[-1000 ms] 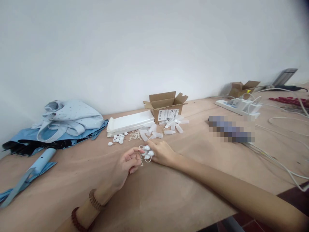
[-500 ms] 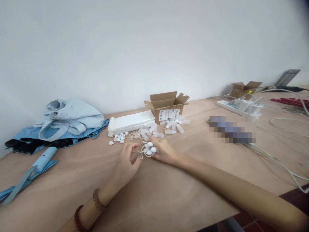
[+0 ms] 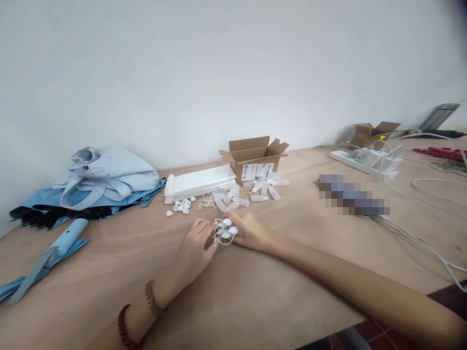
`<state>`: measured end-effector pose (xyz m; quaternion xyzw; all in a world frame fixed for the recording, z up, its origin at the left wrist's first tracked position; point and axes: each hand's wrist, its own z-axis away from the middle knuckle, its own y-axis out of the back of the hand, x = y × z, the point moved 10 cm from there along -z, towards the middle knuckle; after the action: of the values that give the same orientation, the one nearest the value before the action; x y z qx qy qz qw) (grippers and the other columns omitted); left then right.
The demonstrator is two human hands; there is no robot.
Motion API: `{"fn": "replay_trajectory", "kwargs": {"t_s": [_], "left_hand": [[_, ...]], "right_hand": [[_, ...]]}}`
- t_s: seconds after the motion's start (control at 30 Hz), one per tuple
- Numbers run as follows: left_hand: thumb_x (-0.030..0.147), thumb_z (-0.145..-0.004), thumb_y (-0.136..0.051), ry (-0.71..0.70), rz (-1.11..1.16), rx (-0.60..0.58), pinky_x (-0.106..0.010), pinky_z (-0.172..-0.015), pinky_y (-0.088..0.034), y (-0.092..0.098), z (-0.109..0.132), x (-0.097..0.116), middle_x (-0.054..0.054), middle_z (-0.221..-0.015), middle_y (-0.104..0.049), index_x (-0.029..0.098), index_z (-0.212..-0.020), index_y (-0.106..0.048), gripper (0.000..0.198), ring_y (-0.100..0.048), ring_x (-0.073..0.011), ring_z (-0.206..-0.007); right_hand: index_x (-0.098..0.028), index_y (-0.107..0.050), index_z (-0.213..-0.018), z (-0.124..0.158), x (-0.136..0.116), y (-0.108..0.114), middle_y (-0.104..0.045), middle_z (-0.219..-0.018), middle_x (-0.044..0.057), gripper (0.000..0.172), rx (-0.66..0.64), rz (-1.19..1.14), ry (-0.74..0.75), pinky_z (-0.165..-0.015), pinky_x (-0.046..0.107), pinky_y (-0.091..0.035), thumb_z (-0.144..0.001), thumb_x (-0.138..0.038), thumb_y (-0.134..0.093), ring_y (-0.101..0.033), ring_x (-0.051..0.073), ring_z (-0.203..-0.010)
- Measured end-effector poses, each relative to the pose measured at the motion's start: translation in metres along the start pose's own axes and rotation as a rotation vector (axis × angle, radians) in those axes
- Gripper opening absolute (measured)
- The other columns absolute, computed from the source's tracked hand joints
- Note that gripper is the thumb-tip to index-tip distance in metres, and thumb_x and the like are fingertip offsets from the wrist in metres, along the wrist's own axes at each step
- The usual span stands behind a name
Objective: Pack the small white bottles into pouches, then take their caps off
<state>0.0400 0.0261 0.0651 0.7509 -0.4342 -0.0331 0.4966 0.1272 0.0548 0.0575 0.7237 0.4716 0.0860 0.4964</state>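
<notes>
A small cluster of white plastic caps on thin white strings [image 3: 225, 229] lies on the wooden table [image 3: 233, 296] between both hands. My left hand [image 3: 195, 250] has its fingers curled and pinching at the strings on the cluster's left side. My right hand [image 3: 250, 231] rests on the table with its fingers closed against the caps from the right. Beaded bracelets ring my left wrist.
Behind the hands lie loose clear vials [image 3: 264, 189], small white caps [image 3: 180, 207], a stack of white flat bags [image 3: 199, 183] and an open cardboard box [image 3: 253, 158]. A blue umbrella and bag [image 3: 91, 187] sit left. A power strip [image 3: 367, 158] and cables lie right.
My left hand opened and drew back from the cluster, then returned and closed on the strings again. My right hand stayed on the caps.
</notes>
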Motion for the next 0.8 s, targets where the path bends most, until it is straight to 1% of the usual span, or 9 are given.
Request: {"fn": "replay_trajectory", "kwargs": {"t_s": [0.1,0.2,0.33,0.4,0.5,0.57,0.63,0.7,0.8], "left_hand": [[0.013,-0.083,-0.052,-0.007,-0.034,0.018,-0.037,-0.078,-0.042,0.001,0.001,0.002,-0.008,-0.090,-0.060,0.015,-0.093,-0.058,0.011,-0.050,-0.0217,-0.087],[0.018,-0.085,-0.052,0.034,-0.059,0.014,-0.035,-0.073,-0.042,0.001,0.001,-0.002,-0.007,-0.082,-0.059,0.015,-0.083,-0.058,0.007,-0.050,-0.0208,-0.082],[0.025,-0.091,-0.043,0.123,-0.066,0.002,-0.031,-0.063,-0.040,0.000,0.002,-0.011,-0.003,-0.065,-0.053,0.019,-0.063,-0.051,0.029,-0.049,-0.0187,-0.071],[0.025,-0.091,-0.042,0.146,-0.046,-0.002,-0.031,-0.064,-0.041,0.002,0.002,-0.011,-0.003,-0.067,-0.055,0.019,-0.065,-0.052,0.029,-0.051,-0.0188,-0.073],[0.023,-0.088,-0.048,0.158,0.001,0.015,-0.033,-0.072,-0.043,0.006,0.001,-0.008,-0.005,-0.085,-0.062,0.019,-0.088,-0.058,0.011,-0.054,-0.0201,-0.082],[0.022,-0.085,-0.051,0.149,0.023,0.028,-0.034,-0.076,-0.043,0.008,0.000,-0.004,-0.005,-0.091,-0.063,0.020,-0.097,-0.057,0.013,-0.055,-0.0207,-0.085],[0.021,-0.085,-0.051,0.137,0.028,0.029,-0.033,-0.076,-0.043,0.008,-0.001,-0.002,-0.005,-0.090,-0.062,0.020,-0.095,-0.056,0.012,-0.056,-0.0206,-0.085],[0.023,-0.086,-0.050,0.148,0.010,0.029,-0.032,-0.072,-0.042,0.008,-0.001,-0.004,-0.004,-0.082,-0.061,0.019,-0.087,-0.057,0.008,-0.055,-0.0199,-0.080],[0.028,-0.087,-0.050,0.210,-0.015,0.002,-0.031,-0.064,-0.040,0.006,0.001,-0.013,-0.003,-0.073,-0.058,0.019,-0.076,-0.057,0.016,-0.054,-0.0191,-0.071]], "right_hand": [[-0.016,-0.052,-0.100,0.000,-0.002,0.001,-0.063,-0.090,0.008,0.029,0.008,-0.030,-0.004,-0.068,0.026,-0.043,-0.077,-0.027,-0.065,-0.058,0.020,-0.082],[-0.016,-0.052,-0.101,0.000,-0.003,0.001,-0.064,-0.090,0.007,0.030,0.004,-0.071,-0.018,-0.067,0.025,-0.042,-0.076,-0.025,-0.065,-0.059,0.019,-0.082],[-0.018,-0.053,-0.101,0.001,0.000,-0.001,-0.064,-0.084,0.004,0.029,-0.010,-0.129,-0.087,-0.061,0.023,-0.040,-0.075,-0.024,-0.065,-0.059,0.017,-0.074],[-0.019,-0.053,-0.100,0.002,0.003,-0.002,-0.064,-0.083,0.003,0.030,-0.006,-0.166,-0.116,-0.060,0.023,-0.039,-0.075,-0.025,-0.066,-0.058,0.016,-0.071],[-0.019,-0.053,-0.100,0.002,0.007,-0.002,-0.064,-0.085,0.003,0.031,0.007,-0.204,-0.132,-0.061,0.023,-0.040,-0.074,-0.027,-0.067,-0.059,0.016,-0.073],[-0.020,-0.053,-0.099,0.001,0.009,-0.002,-0.064,-0.086,0.003,0.031,0.013,-0.209,-0.146,-0.061,0.023,-0.040,-0.073,-0.028,-0.068,-0.059,0.017,-0.075],[-0.020,-0.054,-0.100,0.001,0.011,-0.001,-0.064,-0.086,0.003,0.032,0.016,-0.208,-0.166,-0.061,0.023,-0.040,-0.072,-0.028,-0.068,-0.059,0.017,-0.075],[-0.020,-0.054,-0.101,0.002,0.010,-0.001,-0.064,-0.086,0.003,0.033,0.013,-0.205,-0.173,-0.060,0.023,-0.040,-0.073,-0.027,-0.068,-0.059,0.016,-0.073],[-0.019,-0.053,-0.104,0.003,0.007,-0.001,-0.065,-0.086,0.003,0.033,-0.002,-0.183,-0.163,-0.060,0.023,-0.039,-0.074,-0.027,-0.067,-0.059,0.016,-0.071]]}}
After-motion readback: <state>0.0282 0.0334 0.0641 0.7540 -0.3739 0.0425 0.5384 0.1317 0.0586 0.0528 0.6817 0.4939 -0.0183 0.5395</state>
